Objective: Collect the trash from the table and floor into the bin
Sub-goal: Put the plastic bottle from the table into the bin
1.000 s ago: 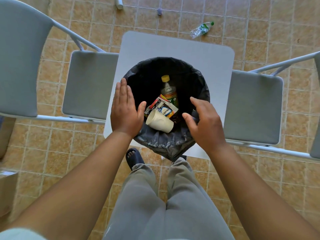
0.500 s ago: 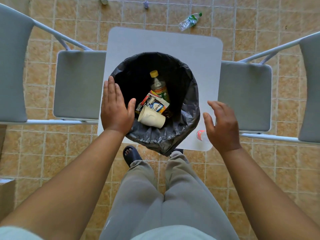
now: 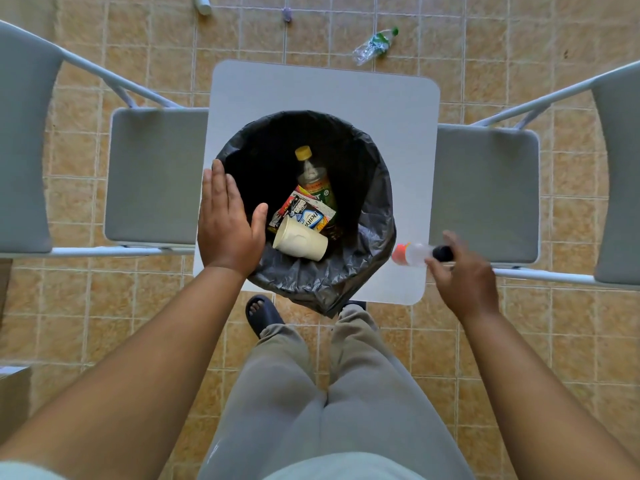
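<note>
A bin lined with a black bag (image 3: 374,216) stands on the white table (image 3: 322,88). Inside lie a yellow-capped bottle (image 3: 313,174), a printed packet (image 3: 306,213) and a paper cup (image 3: 299,242). My left hand (image 3: 227,223) rests flat on the bin's left rim, fingers straight. A small clear bottle with an orange-red cap (image 3: 410,253) lies on the table's near right edge. My right hand (image 3: 462,271) has its thumb and fingers curled around the bottle's dark end. On the floor beyond the table lies a crushed bottle with a green cap (image 3: 375,45).
Grey folding chairs flank the table, one on the left (image 3: 156,178) and one on the right (image 3: 485,192). A white object (image 3: 202,5) and a small purple scrap (image 3: 287,13) lie on the far tiles. A cardboard box (image 3: 14,393) sits at the lower left.
My right hand left the bin's near right rim, swung right over the table edge and closed on the small bottle. My left hand stayed on the bin's rim.
</note>
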`<state>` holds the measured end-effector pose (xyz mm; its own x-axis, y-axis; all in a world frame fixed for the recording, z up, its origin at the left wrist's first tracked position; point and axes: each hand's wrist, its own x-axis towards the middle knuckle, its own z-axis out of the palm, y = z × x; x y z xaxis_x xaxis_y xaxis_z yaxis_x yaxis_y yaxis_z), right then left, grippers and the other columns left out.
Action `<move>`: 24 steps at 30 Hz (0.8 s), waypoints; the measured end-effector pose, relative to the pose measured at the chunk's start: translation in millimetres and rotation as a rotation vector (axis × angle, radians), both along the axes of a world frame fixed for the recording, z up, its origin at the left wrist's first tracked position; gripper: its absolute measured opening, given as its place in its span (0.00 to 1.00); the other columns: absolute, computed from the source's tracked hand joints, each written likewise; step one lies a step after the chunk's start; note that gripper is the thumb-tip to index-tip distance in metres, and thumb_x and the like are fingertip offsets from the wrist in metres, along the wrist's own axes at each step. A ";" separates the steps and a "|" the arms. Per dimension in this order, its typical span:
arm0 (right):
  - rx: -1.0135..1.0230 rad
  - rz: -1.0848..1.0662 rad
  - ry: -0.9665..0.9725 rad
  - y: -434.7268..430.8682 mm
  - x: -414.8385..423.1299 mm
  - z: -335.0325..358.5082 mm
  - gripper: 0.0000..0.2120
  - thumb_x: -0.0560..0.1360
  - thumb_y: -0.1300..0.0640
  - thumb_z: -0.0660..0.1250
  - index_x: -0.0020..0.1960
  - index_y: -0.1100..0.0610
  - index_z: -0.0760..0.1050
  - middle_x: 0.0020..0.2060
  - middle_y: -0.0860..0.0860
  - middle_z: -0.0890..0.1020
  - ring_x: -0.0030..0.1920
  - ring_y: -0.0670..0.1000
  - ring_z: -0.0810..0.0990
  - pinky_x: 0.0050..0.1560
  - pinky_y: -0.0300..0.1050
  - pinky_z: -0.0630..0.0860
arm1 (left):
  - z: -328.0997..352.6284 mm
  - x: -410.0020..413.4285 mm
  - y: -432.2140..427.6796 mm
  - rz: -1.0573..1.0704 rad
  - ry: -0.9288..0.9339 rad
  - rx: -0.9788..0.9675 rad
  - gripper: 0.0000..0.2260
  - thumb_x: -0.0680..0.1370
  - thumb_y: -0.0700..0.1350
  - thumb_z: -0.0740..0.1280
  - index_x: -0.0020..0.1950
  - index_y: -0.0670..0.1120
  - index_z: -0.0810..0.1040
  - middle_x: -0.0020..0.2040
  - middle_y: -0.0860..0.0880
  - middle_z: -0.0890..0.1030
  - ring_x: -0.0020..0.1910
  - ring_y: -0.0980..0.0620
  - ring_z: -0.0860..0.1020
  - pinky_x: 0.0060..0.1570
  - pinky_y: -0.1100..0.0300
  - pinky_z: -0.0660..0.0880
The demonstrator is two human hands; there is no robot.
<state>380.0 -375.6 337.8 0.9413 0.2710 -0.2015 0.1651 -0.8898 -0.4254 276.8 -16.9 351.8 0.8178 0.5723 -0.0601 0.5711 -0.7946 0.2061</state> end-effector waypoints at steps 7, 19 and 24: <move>0.525 -0.160 -0.517 49.9 74.0 103.1 0.17 0.77 0.48 0.71 0.61 0.56 0.75 0.48 0.52 0.84 0.43 0.43 0.82 0.49 0.33 0.77 | 0.6 -0.3 -0.4 0.010 0.019 -0.011 0.32 0.81 0.59 0.51 0.77 0.38 0.56 0.80 0.43 0.50 0.79 0.46 0.47 0.76 0.52 0.50; 0.668 0.123 -0.289 194.9 53.7 105.6 0.14 0.73 0.55 0.72 0.53 0.63 0.73 0.40 0.49 0.83 0.37 0.41 0.79 0.39 0.22 0.67 | 2.8 0.4 0.3 0.007 0.015 -0.030 0.31 0.82 0.57 0.53 0.77 0.37 0.55 0.80 0.43 0.50 0.79 0.46 0.47 0.76 0.52 0.50; 0.604 0.168 -0.068 232.4 38.8 69.7 0.14 0.74 0.55 0.71 0.54 0.59 0.69 0.41 0.52 0.81 0.35 0.47 0.81 0.37 0.32 0.75 | 2.2 0.1 0.8 0.005 0.003 -0.040 0.31 0.82 0.56 0.54 0.77 0.36 0.56 0.80 0.42 0.51 0.79 0.45 0.48 0.76 0.52 0.50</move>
<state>418.8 -143.2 407.5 0.8811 0.4640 0.0919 0.3263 -0.4556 -0.8283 276.9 -16.2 354.0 0.8147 0.5736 -0.0854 0.5759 -0.7829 0.2354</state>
